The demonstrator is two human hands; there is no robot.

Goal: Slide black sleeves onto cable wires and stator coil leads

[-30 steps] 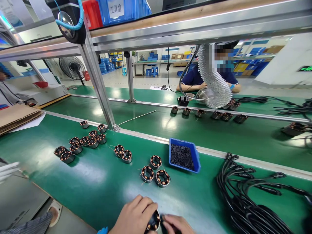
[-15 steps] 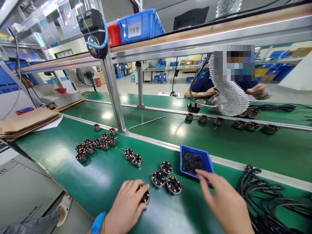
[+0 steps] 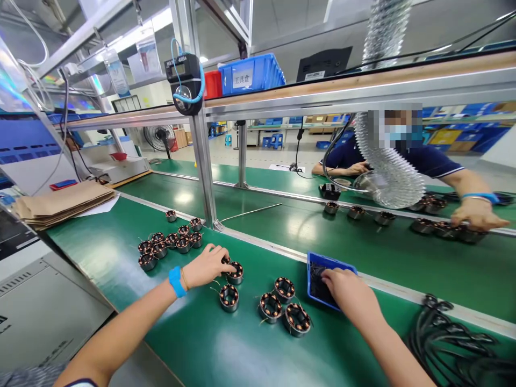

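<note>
My left hand [image 3: 206, 265] reaches across the table with its fingers curled down round a copper-wound motor stator, which they mostly cover. Against it stands a second stator [image 3: 235, 273], close to my fingertips. Nearer to me sits a single stator [image 3: 229, 298] with thin wire ends sticking out. My right hand [image 3: 350, 294] dips into a blue tray [image 3: 332, 259] of small black pieces [image 3: 316, 280]. Its fingers are pinched together, and what is between them is hidden. Between my hands, three stators [image 3: 271, 307] form a tight cluster.
Several more stators [image 3: 159, 249] stand to the left by a metal post [image 3: 202, 172]. Black cables [image 3: 439, 338] lie at the right. Across the metal rail, a co-worker's hand [image 3: 478, 214] touches a row of stators. Brown paper sheets [image 3: 64, 201] lie far left.
My left hand has left the near stator, now standing alone, and moved forward and left to the pair behind it. My right hand is deeper in the tray. The co-worker's arm has stretched out.
</note>
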